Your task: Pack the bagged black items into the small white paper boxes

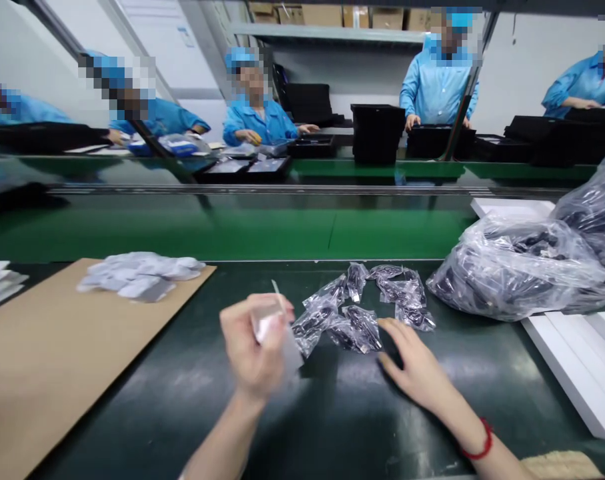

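My left hand [252, 347] is raised above the dark table and closed on a small white packet [268, 325], which is blurred by motion. My right hand [415, 367] lies low on the table with its fingers stretched toward a scatter of small clear plastic bags with dark parts [362, 307]. Its fingertips are at the edge of the nearest bag. A red band is on my right wrist.
A brown cardboard sheet [47, 360] at the left carries a heap of white packets [140, 275]. A big clear sack of dark parts [527, 267] and white foam trays [577, 360] stand at the right. Behind runs a green conveyor belt [282, 230], with several people in blue coats beyond it.
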### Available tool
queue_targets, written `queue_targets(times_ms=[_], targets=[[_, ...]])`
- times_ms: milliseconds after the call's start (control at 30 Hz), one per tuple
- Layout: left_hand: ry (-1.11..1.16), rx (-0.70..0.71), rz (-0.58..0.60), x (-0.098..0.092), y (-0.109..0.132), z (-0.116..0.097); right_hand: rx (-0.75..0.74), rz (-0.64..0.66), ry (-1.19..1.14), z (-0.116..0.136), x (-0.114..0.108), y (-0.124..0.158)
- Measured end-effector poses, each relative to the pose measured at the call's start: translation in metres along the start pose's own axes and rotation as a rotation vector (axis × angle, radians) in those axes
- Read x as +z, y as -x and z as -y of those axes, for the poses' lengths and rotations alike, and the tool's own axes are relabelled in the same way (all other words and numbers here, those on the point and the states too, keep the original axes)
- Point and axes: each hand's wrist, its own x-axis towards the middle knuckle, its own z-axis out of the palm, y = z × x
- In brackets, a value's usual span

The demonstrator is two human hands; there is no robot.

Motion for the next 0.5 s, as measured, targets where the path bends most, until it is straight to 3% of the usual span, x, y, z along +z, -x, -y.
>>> queue_targets(times_ms=[33, 100, 233, 367, 500], targets=[[0.129, 0.121, -0.015, 0.015, 0.004, -0.012, -0.010, 0.040, -0.014, 0.007, 0.012, -0.006], [0.313, 0.206, -0.032, 0.040, 0.011, -0.032, -0.004, 0.081, -0.036, 0.014, 0.032, -0.016], [0.516, 0.112, -0.063, 0.069, 0.034, -0.053, 0.093, 0.021, -0.093, 0.000, 0.042, -0.025], [0.493, 0.035, 0.030, 0.083, 0.066, -0.050, 0.204, -0.126, -0.164, -0.015, 0.003, -0.026], [0.405, 0.060, 0.131, 0.090, 0.081, -0.048, 0.293, -0.317, -0.196, -0.002, -0.072, -0.007]])
